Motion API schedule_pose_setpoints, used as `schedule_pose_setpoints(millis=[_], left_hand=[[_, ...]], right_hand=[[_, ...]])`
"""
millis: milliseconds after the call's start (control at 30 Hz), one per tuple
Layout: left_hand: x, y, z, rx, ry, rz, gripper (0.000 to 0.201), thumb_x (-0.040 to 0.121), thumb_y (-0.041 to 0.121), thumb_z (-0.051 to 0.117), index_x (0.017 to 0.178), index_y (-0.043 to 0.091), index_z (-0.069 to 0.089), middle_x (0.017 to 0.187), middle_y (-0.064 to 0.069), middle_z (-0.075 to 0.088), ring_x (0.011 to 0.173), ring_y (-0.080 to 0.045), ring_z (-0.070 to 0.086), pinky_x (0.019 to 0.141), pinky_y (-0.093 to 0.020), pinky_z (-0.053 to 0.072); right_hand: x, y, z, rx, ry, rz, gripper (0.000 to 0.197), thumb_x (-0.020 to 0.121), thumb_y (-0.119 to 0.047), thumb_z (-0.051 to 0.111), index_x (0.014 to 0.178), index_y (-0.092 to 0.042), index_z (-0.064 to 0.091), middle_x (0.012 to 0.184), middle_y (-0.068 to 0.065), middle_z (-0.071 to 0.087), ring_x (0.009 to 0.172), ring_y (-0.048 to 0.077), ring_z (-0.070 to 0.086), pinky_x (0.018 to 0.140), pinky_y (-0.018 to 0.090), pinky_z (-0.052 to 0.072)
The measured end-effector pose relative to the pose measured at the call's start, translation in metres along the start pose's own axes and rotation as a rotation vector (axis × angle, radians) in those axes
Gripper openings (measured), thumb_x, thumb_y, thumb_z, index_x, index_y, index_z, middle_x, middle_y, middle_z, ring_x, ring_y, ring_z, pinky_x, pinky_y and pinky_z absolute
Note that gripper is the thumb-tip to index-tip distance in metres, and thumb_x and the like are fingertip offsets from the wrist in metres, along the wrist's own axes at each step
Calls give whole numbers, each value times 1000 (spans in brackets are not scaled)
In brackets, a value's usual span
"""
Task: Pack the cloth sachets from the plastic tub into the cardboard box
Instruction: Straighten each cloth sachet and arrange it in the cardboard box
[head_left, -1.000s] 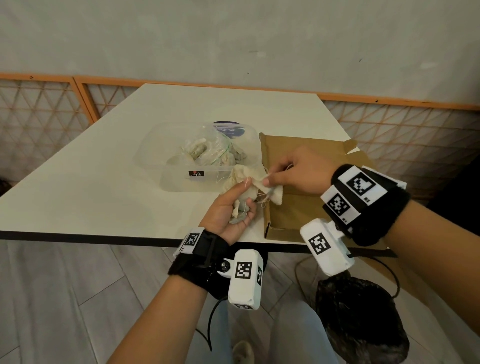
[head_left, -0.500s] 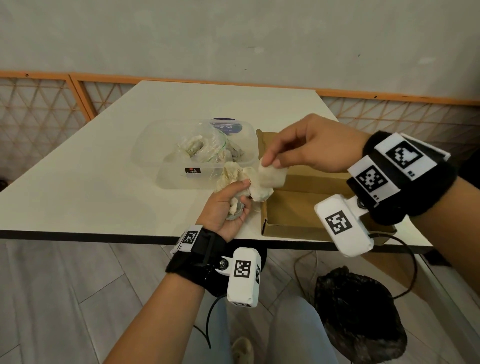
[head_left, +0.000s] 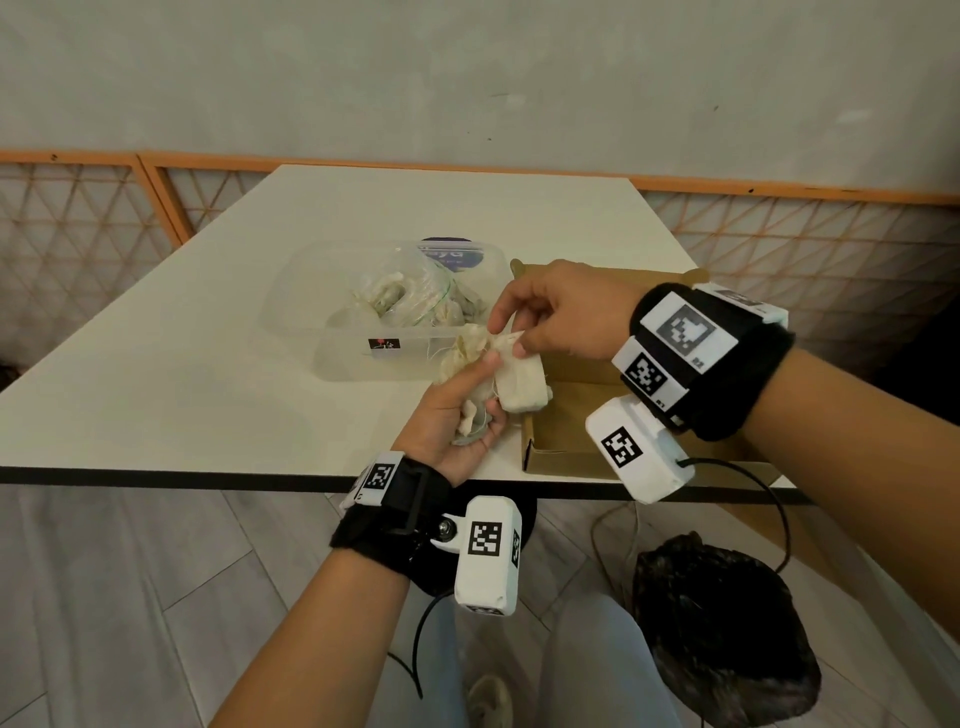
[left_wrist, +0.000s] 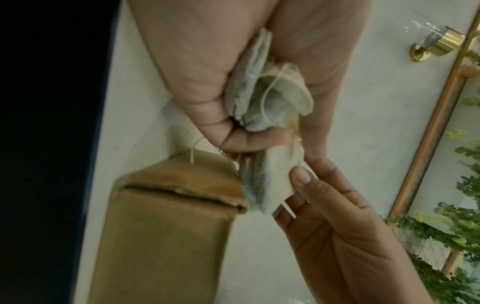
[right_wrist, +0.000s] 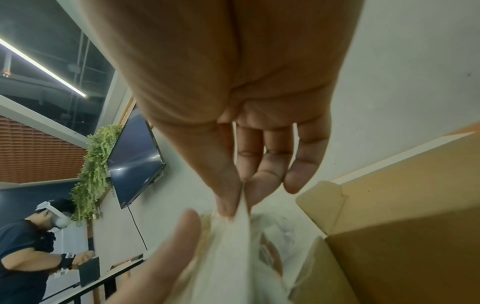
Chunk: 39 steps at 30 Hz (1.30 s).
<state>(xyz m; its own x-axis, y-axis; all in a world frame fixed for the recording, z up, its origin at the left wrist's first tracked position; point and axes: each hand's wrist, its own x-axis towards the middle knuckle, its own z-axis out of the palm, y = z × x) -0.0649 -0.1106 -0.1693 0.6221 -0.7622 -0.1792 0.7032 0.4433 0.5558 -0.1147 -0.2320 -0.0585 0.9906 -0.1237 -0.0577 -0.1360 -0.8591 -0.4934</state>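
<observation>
- L hand palm-up over table front edge, just left of box; fingers curled round a bunch of sachets, thumb pressed on top.
- L wrist view: bunch wedged between palm & curled fingers, loose threads hanging off it.
- R hand above box's left wall, thumb + forefinger pinching the top edge of one sachet; other fingers loosely bent, holding nothing.
- That sachet hangs from the pinch, just beside L hand's bunch, touching L thumb; lower end over box's left rim. Whether fully free of the bunch: can't tell.
- R wrist view: pinch on white cloth edge clear; box flap at right, L thumb at lower left.
- Tub clear plastic, on table left of box & touching or nearly so; more sachets piled inside w/ a clear bag over them.
- Box open, at table's front right corner; inside mostly hidden by R wrist, the bit of floor showing is bare.
- Black bag on floor below table, cables near it.
- R wrist view bkgd: another person w/ headset at a table, wall screen, hanging greenery.
</observation>
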Motion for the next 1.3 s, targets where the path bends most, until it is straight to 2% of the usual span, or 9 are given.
schedule_pose_setpoints(millis=[267, 467, 567, 633, 733, 867, 967, 1033, 1300], left_hand=[[-1, -1, 2, -7, 44, -1, 43, 69, 0, 63, 112, 5, 60, 96, -9, 67, 67, -11, 66, 43, -10, 42], [-4, 3, 6, -77, 20, -61, 28, 76, 25, 63, 99, 9, 65, 91, -10, 71, 70, -14, 61, 44, -12, 45], [-3, 5, 4, -130, 29, -79, 31, 77, 30, 64, 101, 10, 62, 92, -10, 69, 67, -17, 65, 44, -17, 47], [-2, 6, 2, -147, -11, -107, 35, 79, 33, 63, 105, 10, 58, 92, -12, 68, 78, -19, 65, 44, -17, 47], [0, 5, 0, -139, -24, -131, 34, 80, 37, 63, 104, 12, 59, 91, -10, 67, 85, -18, 59, 42, -17, 45], [2, 4, -1, -120, -13, -131, 32, 83, 39, 61, 103, 14, 61, 90, -6, 68, 75, -13, 61, 42, -16, 44], [-1, 4, 1, -127, -12, -116, 31, 88, 40, 56, 97, 12, 67, 88, -4, 69, 69, -11, 62, 43, -15, 43], [-1, 3, 1, -129, -21, -108, 33, 91, 41, 54, 95, 12, 69, 85, -3, 70, 63, -8, 60, 43, -14, 43], [0, 3, 0, -150, 20, -87, 19, 75, 22, 65, 89, 10, 70, 88, -10, 72, 69, -17, 68, 56, -17, 53]], right_hand=[[3, 11, 5, 88, -40, 38, 37, 78, -17, 72, 114, -13, 63, 101, 6, 62, 90, 14, 57, 90, 32, 46], [0, 21, 0, 75, -11, 89, 21, 82, -20, 68, 101, -12, 68, 87, -4, 61, 83, 13, 54, 81, 27, 42], [-2, 25, -5, 127, 121, 90, 16, 81, -11, 67, 97, -13, 62, 78, 0, 59, 75, 17, 57, 67, 24, 47], [-4, 27, -9, 155, 238, 77, 18, 81, -6, 66, 89, -20, 56, 68, -1, 56, 63, 15, 58, 58, 21, 43], [-7, 25, -14, 41, 338, 23, 21, 85, -7, 59, 75, -25, 57, 63, -5, 51, 63, 15, 60, 59, 21, 40], [-12, 13, -10, -106, 241, 8, 18, 89, -10, 55, 88, -18, 72, 65, -14, 50, 62, 8, 49, 55, 14, 36], [-14, 5, 3, -162, 139, -29, 19, 86, -31, 63, 94, -16, 71, 66, -14, 51, 58, 3, 45, 51, 9, 32], [-12, 2, 13, -180, 93, -30, 29, 78, -41, 69, 90, -14, 70, 70, -8, 56, 60, 4, 48, 54, 15, 36], [-11, 10, 4, -65, 179, 44, 18, 80, -31, 71, 84, -14, 71, 72, -8, 58, 62, 3, 47, 55, 11, 33]])
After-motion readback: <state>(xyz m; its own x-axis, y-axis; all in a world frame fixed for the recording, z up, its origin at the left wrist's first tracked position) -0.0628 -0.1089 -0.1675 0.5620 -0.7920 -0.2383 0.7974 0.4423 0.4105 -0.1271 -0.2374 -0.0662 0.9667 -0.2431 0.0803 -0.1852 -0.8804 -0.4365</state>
